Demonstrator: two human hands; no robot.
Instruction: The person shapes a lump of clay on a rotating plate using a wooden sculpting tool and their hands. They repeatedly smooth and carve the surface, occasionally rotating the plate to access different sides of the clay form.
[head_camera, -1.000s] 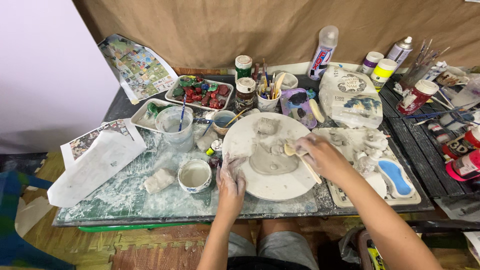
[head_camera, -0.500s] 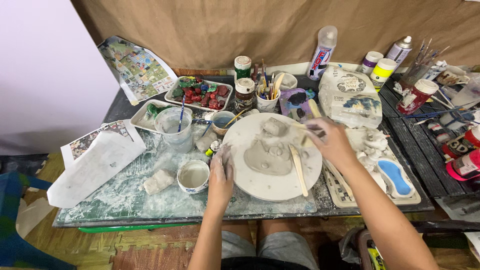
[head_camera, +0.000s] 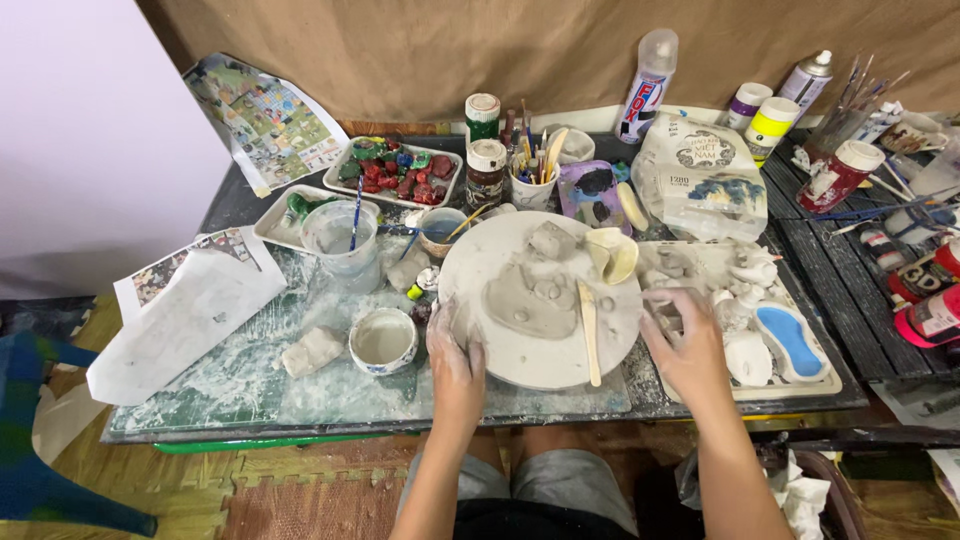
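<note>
The left hand (head_camera: 457, 352), smeared with clay, lies flat with fingers loosely spread on the near left rim of the round clay-coated board (head_camera: 480, 260), which sits at the centre of the wet, splattered table (head_camera: 240, 385). On the board rest a flattened grey clay slab (head_camera: 530, 303) and a long pale wooden modelling stick (head_camera: 589, 328). The right hand (head_camera: 690, 345), fingers slightly apart and gripping nothing, rests just beside the board's right edge on the pale rectangular tray of small white clay pieces (head_camera: 800, 385).

Single head view; looks steeply down, near, over table (head_camera: 250, 395).
</note>
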